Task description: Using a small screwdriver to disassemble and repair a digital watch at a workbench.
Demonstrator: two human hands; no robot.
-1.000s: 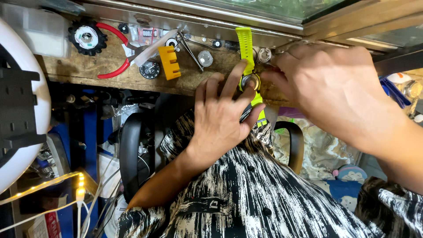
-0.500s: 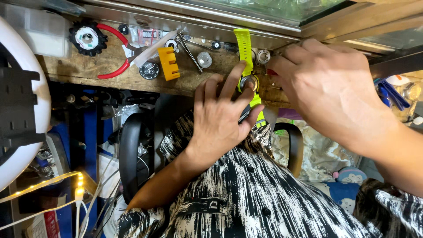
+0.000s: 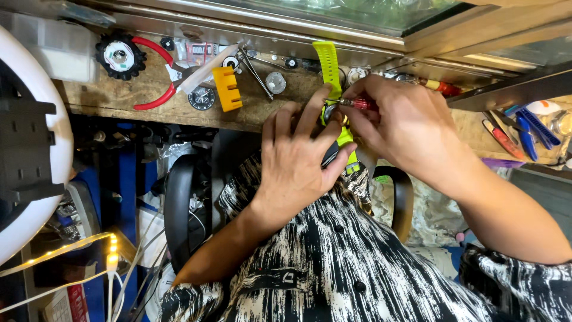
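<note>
1. Two hands are at work, close together at the near edge of the wooden table point(image 3: 262, 113). The left hand point(image 3: 298, 161) is curled, its fingers and thumb pinching one watch point(image 3: 329, 113) with a bright yellow-green strap; the case sits between its fingertips.
2. The right hand point(image 3: 411, 128) is closed in a pinch on one small screwdriver point(image 3: 356, 103) with a red handle, whose metal tip touches the watch case just beside the left fingertips.
3. The watch strap runs away from the hands across the table, and its other end hangs down under the left thumb.
4. Just beyond the left hand lie one yellow comb-shaped plastic block point(image 3: 227, 88), one pair of metal tweezers point(image 3: 257, 73) and one round metal disc point(image 3: 275, 82).
5. Further left of the left hand sit one small dark watch face point(image 3: 201, 98), one pair of red-handled pliers point(image 3: 156, 71) and one black toothed wheel with a white centre point(image 3: 121, 56).
6. Right of the right hand, well apart from it, lies a small cluster of blue and red-handled tools point(image 3: 524, 128); I cannot count them exactly.
7. Far left, off the table, stands one white ring lamp point(image 3: 36, 197).
</note>
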